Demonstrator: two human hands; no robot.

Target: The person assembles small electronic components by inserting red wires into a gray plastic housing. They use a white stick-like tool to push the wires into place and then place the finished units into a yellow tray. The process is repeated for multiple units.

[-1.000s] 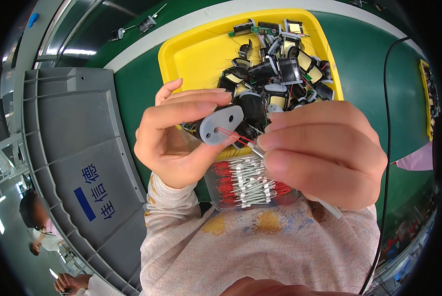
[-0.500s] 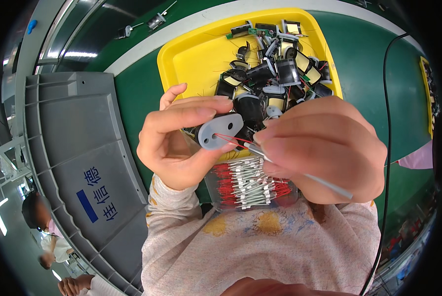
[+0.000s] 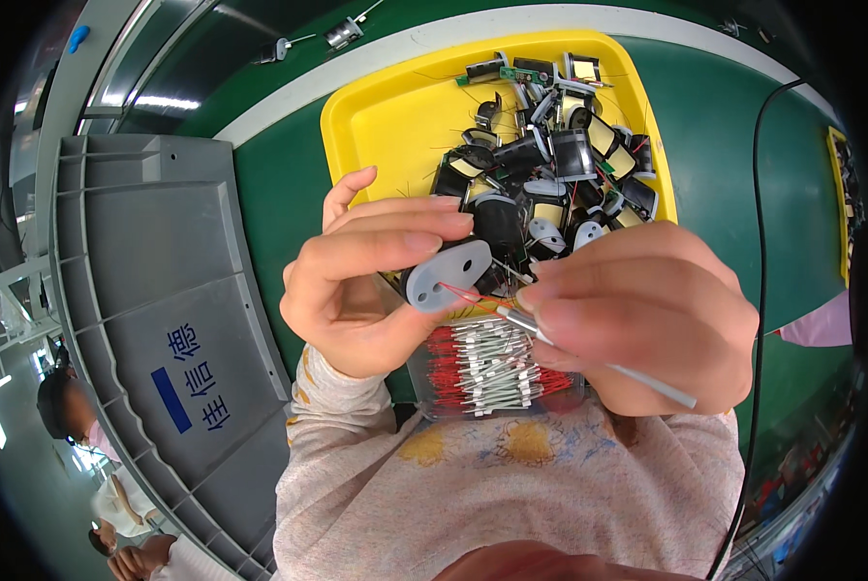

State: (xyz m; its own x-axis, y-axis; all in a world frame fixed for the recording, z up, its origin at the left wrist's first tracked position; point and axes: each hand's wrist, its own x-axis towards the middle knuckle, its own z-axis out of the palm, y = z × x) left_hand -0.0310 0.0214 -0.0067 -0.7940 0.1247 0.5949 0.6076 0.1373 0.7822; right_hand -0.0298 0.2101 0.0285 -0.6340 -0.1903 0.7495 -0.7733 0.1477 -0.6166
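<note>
My left hand [image 3: 361, 276] pinches a black-bodied part by its sides, fingers above and thumb below. Its grey oval end cap [image 3: 424, 287] has several holes and faces up toward me. Thin red wires [image 3: 465, 293] run from one of the holes to the tip of a slim silver-grey rod [image 3: 652, 385]. My right hand [image 3: 647, 320] is closed on that rod, which sticks out below the fingers; whether it is a tool or a sleeved lead I cannot tell. Under both hands sits a clear box of red-wired leads [image 3: 482, 373] with white and grey sleeves.
A yellow tray [image 3: 371, 116] beyond my hands holds many black parts with grey caps, wires and green boards. A large grey crate [image 3: 163, 261] stands at the left. A black cable [image 3: 759, 223] crosses the green table [image 3: 715, 145] at right. Other people [image 3: 114, 494] are at lower left.
Both hands and the capped part appear slightly lower and to the right, as the whole view has shifted. The grip of each hand stays the same, and the red wires still span between them.
</note>
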